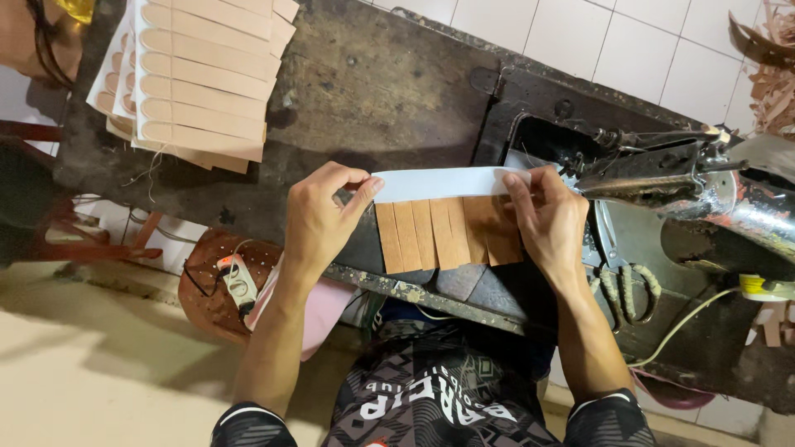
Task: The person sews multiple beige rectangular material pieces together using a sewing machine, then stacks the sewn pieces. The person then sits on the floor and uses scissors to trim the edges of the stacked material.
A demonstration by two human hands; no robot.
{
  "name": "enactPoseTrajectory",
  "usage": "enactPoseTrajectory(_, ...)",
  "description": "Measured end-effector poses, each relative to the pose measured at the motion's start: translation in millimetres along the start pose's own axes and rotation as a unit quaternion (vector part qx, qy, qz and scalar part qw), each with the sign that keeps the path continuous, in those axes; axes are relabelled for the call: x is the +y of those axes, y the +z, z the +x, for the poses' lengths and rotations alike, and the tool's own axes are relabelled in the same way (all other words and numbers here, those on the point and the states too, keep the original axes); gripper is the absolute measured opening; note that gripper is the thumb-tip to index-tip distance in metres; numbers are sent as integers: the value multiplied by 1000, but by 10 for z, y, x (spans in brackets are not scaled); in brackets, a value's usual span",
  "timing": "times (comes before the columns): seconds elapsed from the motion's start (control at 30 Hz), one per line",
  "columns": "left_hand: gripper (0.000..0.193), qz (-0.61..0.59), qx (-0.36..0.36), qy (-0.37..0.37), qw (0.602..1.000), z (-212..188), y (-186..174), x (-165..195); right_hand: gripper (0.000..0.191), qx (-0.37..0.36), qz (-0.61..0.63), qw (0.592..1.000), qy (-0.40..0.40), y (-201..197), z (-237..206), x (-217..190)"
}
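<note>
My left hand (319, 215) pinches the left end of a white strip (443, 184) that has several tan leather tabs (447, 233) hanging from it. My right hand (546, 219) grips the strip's right end, fingers pressed on the tabs, close to the needle area of the black sewing machine (687, 178). The strip lies flat across the dark, worn sewing table (373, 91) in front of me.
A stack of similar white strips with tan tabs (199, 74) lies at the table's far left. Scissors (625, 285) rest right of my right hand. A brown round stool with a small device (219, 285) stands below left. White tiled floor lies beyond the table.
</note>
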State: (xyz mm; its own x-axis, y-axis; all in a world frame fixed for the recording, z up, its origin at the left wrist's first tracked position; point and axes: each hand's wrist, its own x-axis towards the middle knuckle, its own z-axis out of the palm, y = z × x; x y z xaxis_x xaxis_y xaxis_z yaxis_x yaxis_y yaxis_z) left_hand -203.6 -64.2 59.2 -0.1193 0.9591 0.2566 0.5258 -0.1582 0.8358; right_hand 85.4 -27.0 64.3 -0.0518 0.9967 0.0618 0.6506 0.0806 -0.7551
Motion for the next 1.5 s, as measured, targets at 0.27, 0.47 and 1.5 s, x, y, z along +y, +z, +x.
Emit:
enactPoseTrajectory(0.27,18,33,3,-8,999,-73,90,-173,23,-1,-36,999,-12,69,35,130)
enactPoseTrajectory(0.47,17,49,18,20,998,-122,146,-193,23,-5,-25,1000,-2,73,39,188)
enactPoseTrajectory(1.5,32,191,1,40,981,-139,304,-92,26,61,-99,978,-175,129,-44,285)
